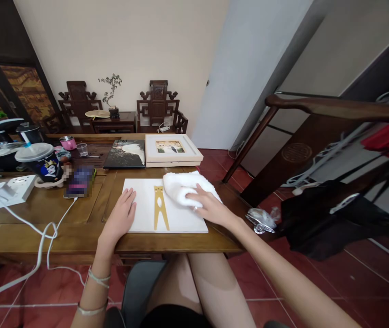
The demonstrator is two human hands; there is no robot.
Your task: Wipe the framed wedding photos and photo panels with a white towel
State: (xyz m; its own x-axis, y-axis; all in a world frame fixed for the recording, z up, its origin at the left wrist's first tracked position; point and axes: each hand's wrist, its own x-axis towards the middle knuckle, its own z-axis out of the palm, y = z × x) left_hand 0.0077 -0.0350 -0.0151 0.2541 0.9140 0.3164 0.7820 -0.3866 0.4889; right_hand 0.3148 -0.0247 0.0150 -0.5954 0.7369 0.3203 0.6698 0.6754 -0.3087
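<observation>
Seated at the wooden worktop (78, 228), we wipe a white board (146, 214): right hand (208, 207) presses a white cloth (184, 189), grip loosely closed; left hand (121, 216) flat, released, steadying. Next likely calls for sweeping leftward.

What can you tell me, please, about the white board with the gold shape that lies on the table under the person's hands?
The white board is a flat rectangular panel lying face up near the front edge of the wooden table. Its surface looks smooth and matte white, with a thin visible edge. A gold, clothespin-like shape runs down its middle. The left hand rests flat on its left edge. The right hand presses a folded white cloth onto its upper right corner.
</observation>
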